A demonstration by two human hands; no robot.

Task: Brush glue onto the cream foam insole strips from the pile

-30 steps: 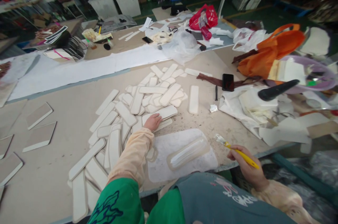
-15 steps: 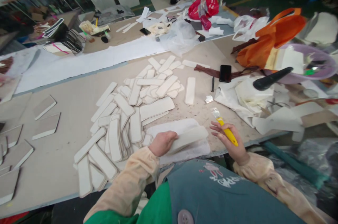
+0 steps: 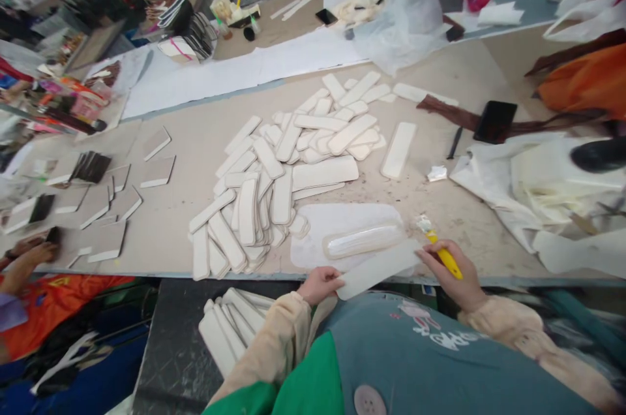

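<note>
1. Fingers: the left hand's (image 3: 320, 286) pinch a pale strip (image 3: 379, 271); the right hand's (image 3: 454, 273) curl snugly round a yellow brush (image 3: 448, 263).
2. Worktable (image 3: 171, 219): bears heaped strips (image 3: 325, 171).
3. White sheet (image 3: 309, 239): near the table's edge.
4. Held strip: slants from left hand to right fingertips.
5. Brush: white-tipped.

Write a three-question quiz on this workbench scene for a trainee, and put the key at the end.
1. Which hand holds the yellow-handled brush?
2. True or false: the left hand is empty.
3. Choose one. Which of these lies on the white, round-cornered sheet?
A) the orange bag
B) the oblong, pale piece streaked with glossy white
C) the black, rectangular phone

Key:
1. The right hand.
2. False: it grips one end of a long, flat, off-white strip.
3. B
</note>
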